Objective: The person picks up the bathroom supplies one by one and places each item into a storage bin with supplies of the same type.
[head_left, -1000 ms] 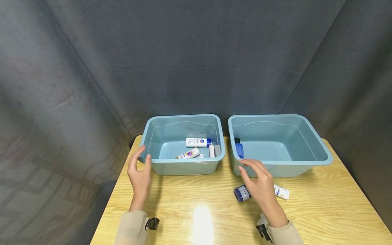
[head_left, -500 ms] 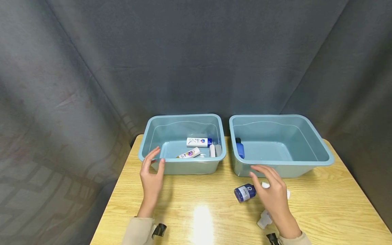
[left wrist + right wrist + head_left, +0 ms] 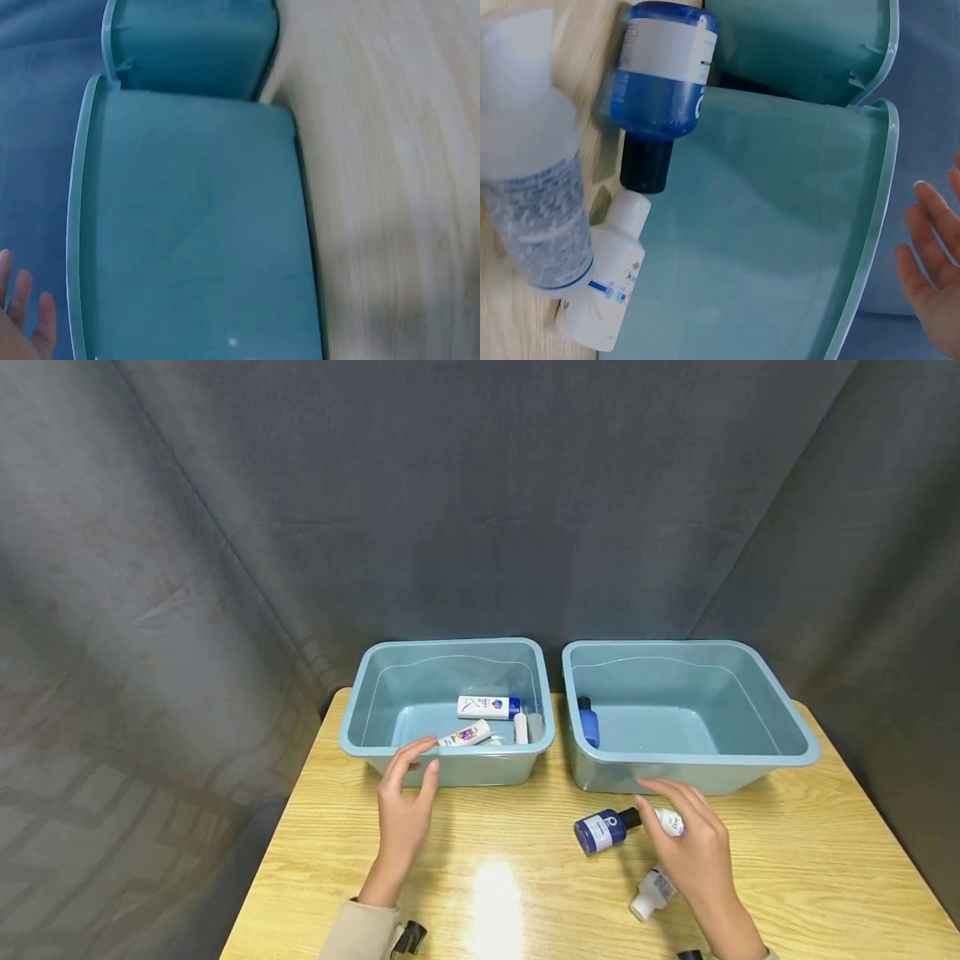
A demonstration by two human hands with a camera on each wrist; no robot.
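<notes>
Three bottles lie on the table (image 3: 825, 852) under my right hand (image 3: 693, 847), fingers relaxed, holding nothing. Nearest, the blue bottle (image 3: 600, 831) at nine o'clock; I'd grip its body squarely. My left hand (image 3: 405, 806) hovers slack, empty, before the left bin (image 3: 450, 760).

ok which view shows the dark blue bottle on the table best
The right wrist view: the dark blue bottle fills the frame close up, lying on its side, with its white label and black cap plain. The head view shows it whole but small, beside the right hand. The left wrist view shows only bins and table.
</notes>
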